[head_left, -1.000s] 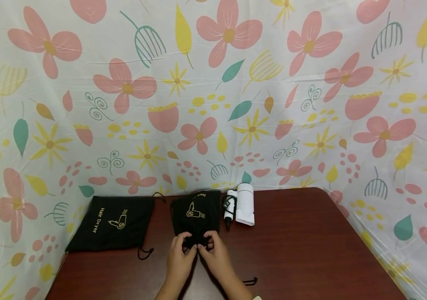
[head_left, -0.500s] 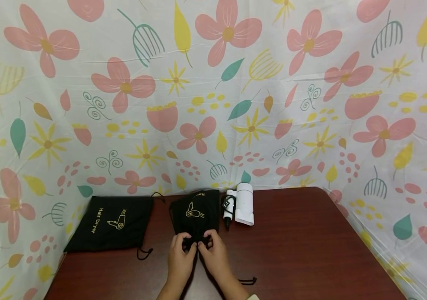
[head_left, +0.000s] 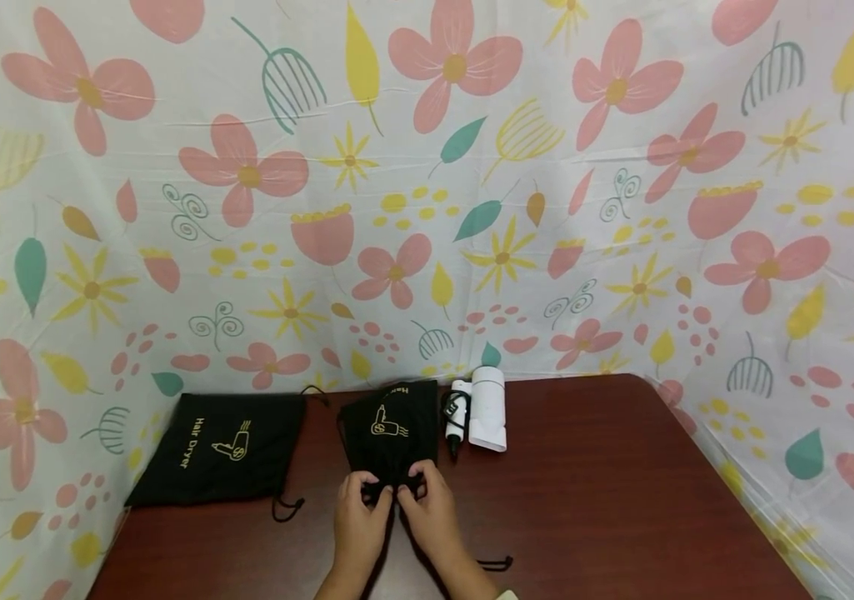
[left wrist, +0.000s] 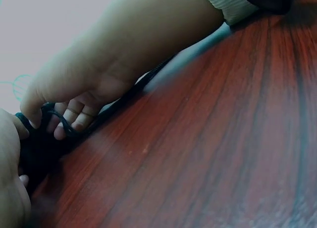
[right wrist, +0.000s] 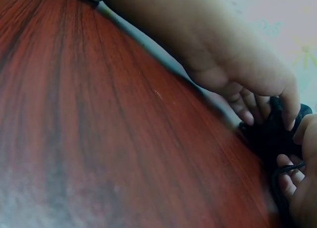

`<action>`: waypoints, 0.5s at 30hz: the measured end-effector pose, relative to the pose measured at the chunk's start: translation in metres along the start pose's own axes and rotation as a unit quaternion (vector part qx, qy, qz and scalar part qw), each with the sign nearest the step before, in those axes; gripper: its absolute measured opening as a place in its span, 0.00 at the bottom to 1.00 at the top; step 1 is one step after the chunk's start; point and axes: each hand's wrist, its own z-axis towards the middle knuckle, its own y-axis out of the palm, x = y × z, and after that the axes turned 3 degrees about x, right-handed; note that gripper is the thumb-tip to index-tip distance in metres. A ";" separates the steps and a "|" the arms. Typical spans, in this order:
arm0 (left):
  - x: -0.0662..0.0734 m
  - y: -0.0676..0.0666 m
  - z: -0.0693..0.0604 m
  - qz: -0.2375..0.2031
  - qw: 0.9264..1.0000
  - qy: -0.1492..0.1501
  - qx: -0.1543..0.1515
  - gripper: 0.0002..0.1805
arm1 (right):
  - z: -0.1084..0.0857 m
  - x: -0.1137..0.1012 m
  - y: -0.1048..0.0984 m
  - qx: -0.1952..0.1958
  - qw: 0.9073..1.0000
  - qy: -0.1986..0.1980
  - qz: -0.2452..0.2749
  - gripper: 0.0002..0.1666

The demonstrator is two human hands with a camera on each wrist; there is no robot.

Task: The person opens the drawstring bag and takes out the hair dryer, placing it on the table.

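Observation:
A black drawstring bag [head_left: 389,425] with a yellow hair dryer drawing lies at the middle back of the table, its gathered mouth toward me. My left hand [head_left: 361,515] pinches the left side of that mouth. On the right side, my right hand [head_left: 428,510] pinches the cloth, the two thumbs close together. In the left wrist view a black drawcord [left wrist: 60,118] loops by the right hand's fingers. The right wrist view shows dark bunched cloth [right wrist: 270,131] between both hands. Parts of the bag's mouth are hidden behind the fingers.
Left of it lies a second black bag [head_left: 224,450] lettered "Hair Dryer". A white hair dryer [head_left: 488,408] and its white handle wrapped in a black cord [head_left: 456,412] lie to the right. A black cord end [head_left: 497,564] rests near my right forearm. Patterned cloth [head_left: 427,208] hangs behind the table [head_left: 606,492].
Both hands stay on the bag's mouth with only slight finger shifts. The whole head view drifts a little to the left.

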 end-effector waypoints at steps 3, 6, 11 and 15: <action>-0.001 0.000 -0.001 -0.009 1.000 0.010 0.009 0.13 | 0.000 -0.001 0.000 -0.005 1.000 0.003 -0.005 0.13; -0.003 -0.001 -0.001 -0.012 1.000 0.006 0.013 0.12 | 0.000 -0.002 -0.001 -0.006 1.000 0.005 -0.006 0.13; -0.004 -0.001 -0.001 -0.013 1.000 -0.006 0.010 0.10 | 0.000 -0.001 -0.001 -0.003 1.000 0.002 -0.003 0.13; -0.002 -0.001 0.000 -0.015 1.000 -0.007 0.002 0.09 | 0.001 0.001 -0.001 0.000 1.000 -0.003 -0.002 0.13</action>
